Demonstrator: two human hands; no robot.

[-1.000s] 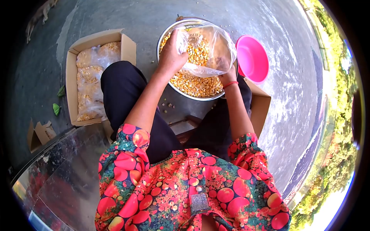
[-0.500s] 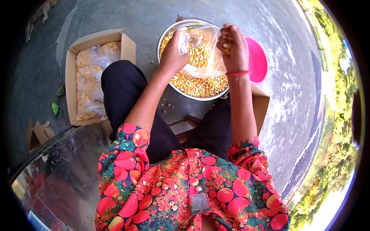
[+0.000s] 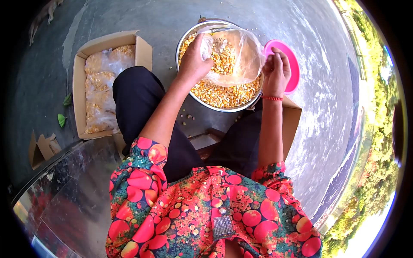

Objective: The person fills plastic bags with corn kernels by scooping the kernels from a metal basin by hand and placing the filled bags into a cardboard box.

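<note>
My left hand [image 3: 195, 62] grips the left edge of a clear plastic bag [image 3: 247, 60], which hangs open over a round metal basin [image 3: 235, 109]. Yellow and white corn kernels [image 3: 221, 95] fill the basin, and more kernels show through the bag. At the bag's right side, my right hand [image 3: 276, 73] is raised over the basin's rim and the edge of a pink bowl [image 3: 293, 64]. Its fingers are curled together; whatever they hold, if anything, is hidden.
Left of my knee is a cardboard box [image 3: 79, 92] with bags of corn [image 3: 100, 81] inside. Another box [image 3: 291, 122] is by my right leg. Green leaves [image 3: 62, 120] and scattered kernels lie on the floor. An animal's legs [image 3: 50, 15] show at the top left.
My right hand went from the bag's right side up over its edge with kernels in it, then moved right and slightly down towards the pink bowl. My left hand has stayed on the bag.
</note>
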